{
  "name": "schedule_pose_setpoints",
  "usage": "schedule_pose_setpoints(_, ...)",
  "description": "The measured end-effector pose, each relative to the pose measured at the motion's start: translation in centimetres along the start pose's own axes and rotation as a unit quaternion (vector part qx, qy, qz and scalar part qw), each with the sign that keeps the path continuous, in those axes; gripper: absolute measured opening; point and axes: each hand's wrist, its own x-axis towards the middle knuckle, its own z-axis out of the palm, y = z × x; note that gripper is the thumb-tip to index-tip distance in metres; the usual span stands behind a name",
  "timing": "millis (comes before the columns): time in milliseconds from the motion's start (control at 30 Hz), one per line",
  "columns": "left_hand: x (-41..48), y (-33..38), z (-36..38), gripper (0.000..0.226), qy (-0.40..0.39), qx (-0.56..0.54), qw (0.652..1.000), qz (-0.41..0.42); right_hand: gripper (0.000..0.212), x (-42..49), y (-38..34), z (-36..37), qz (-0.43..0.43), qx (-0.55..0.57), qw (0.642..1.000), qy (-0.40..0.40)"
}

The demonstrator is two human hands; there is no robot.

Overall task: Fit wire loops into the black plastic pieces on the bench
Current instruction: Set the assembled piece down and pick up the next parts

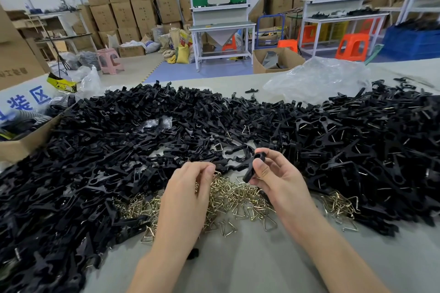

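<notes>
Broadly, one pale worktop [250, 266] fills the lower view, and most of it is buried under black plastic pieces [114, 150]; they lie in one sprawling heap from the left edge to the right, far too many to count; on the right side of the heap many pieces show a glint of wire in them. One crumpled clear plastic bag [316, 78] sits at the far edge of the worktop, touching the heap; one open cardboard box [26, 143] stands at the left, its corner pressed against the pieces. Nearer the person, the wire loops [238, 200] lie in two patches on the bare surface; the larger patch spreads between and under the two forearms, the smaller lies just beside the right forearm, against the heap; both hold too many brass-coloured triangular loops to count; at least three stray loops lie among the black pieces beyond the hands. Two bare hands hover over the larger patch; the left hand [185, 192] has its fingers curled and its thumb meeting the fingertips, but whether a loop is pinched there I cannot tell; the right hand [278, 178] grips one black piece [252, 166] between thumb and fingers, tilted, lifted clear of the heap, just beside the left fingertips.
</notes>
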Motion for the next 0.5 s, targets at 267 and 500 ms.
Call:
schedule_pose_setpoints(267,0.8,0.9,0.2,0.014,-0.026,-0.285,0.948,-0.137,0.028,-0.5,0.0,0.3,0.040,-0.006,0.996,-0.079)
schedule_pose_setpoints(500,0.6,1.0,0.4,0.014,-0.060,-0.301,0.937,-0.164,0.046,-0.6,0.0,0.8,0.036,-0.013,0.992,-0.122)
